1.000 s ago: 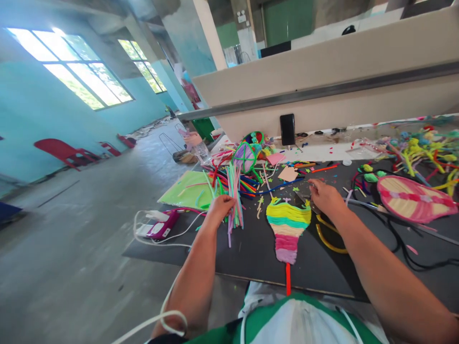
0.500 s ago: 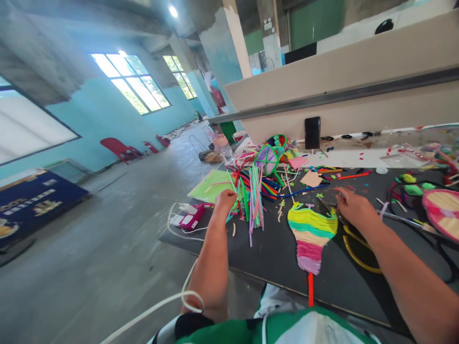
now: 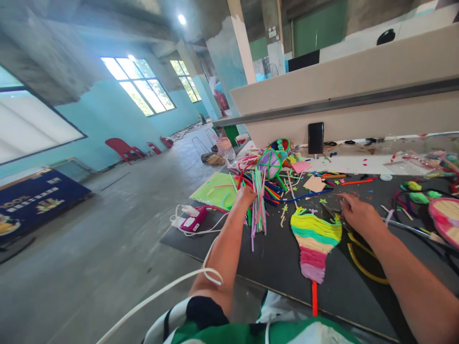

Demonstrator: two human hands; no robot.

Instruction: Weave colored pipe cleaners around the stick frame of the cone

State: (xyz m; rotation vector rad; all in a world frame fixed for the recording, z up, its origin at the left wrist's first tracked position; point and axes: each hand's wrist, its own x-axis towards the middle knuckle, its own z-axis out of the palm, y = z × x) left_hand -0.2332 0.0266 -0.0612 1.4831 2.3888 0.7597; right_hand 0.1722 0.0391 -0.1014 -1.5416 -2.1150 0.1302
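Observation:
My left hand (image 3: 245, 195) is at the left side of a bundle of pastel pipe cleaners (image 3: 258, 205), fingers curled; what they pinch, if anything, is hidden. My right hand (image 3: 358, 212) is closed, thumb and forefinger together, above scissors (image 3: 369, 270) with yellow handles whose blade points left. Whether it grips anything is too small to see. Between the hands lies a flat striped pipe-cleaner piece (image 3: 315, 239), wide and yellow at the top, then green, cream, pink and lilac. A red-orange stem (image 3: 314, 298) runs from its lower end over the table edge.
On the black table (image 3: 272, 265) are a purple power strip (image 3: 193, 220) with white cables, a green sheet (image 3: 211, 188) and pipe-cleaner scraps. A phone (image 3: 316, 138) leans at the back panel. A round pink-edged piece (image 3: 446, 220) lies right. A white cable (image 3: 168, 291) crosses my left arm.
My left hand has moved right, from beside the green sheet to the pastel pipe cleaners. My right hand stays by the scissors. The view has shifted slightly.

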